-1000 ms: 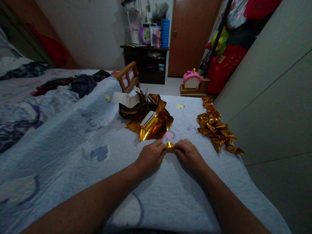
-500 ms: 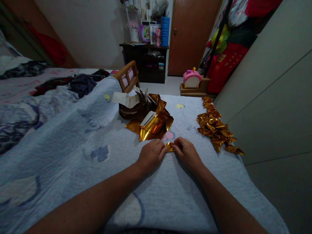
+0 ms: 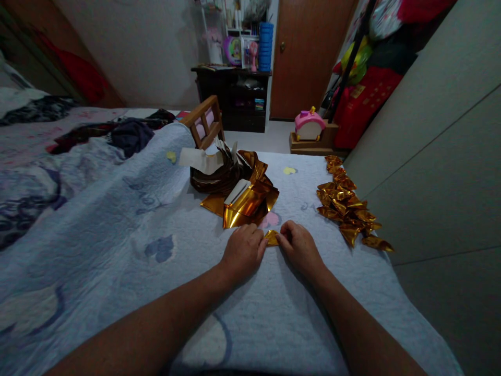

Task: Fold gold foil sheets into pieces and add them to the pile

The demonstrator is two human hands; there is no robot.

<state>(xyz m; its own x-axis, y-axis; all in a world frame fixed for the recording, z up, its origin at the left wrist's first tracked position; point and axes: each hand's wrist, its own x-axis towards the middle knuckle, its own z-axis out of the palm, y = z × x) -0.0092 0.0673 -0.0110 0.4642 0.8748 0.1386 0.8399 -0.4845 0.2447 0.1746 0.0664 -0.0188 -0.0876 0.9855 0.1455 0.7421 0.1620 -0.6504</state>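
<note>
A small folded piece of gold foil paper (image 3: 271,238) lies on the light blue quilt (image 3: 117,230) between my two hands. My left hand (image 3: 242,249) pinches its left side with curled fingers. My right hand (image 3: 299,246) pinches its right side the same way. Most of the piece is hidden under my fingertips. Just beyond my hands sits a stack of flat gold foil sheets (image 3: 246,201).
A row of several folded gold pieces (image 3: 346,203) lies along the quilt's right edge beside a grey wall. A dark bundle with white paper (image 3: 213,169) sits behind the sheets. Clothes, a wooden frame, a dark shelf unit and a door lie farther back.
Both hands have shifted slightly up and left with the gold piece, and my right hand's fingers have closed in tighter over it.
</note>
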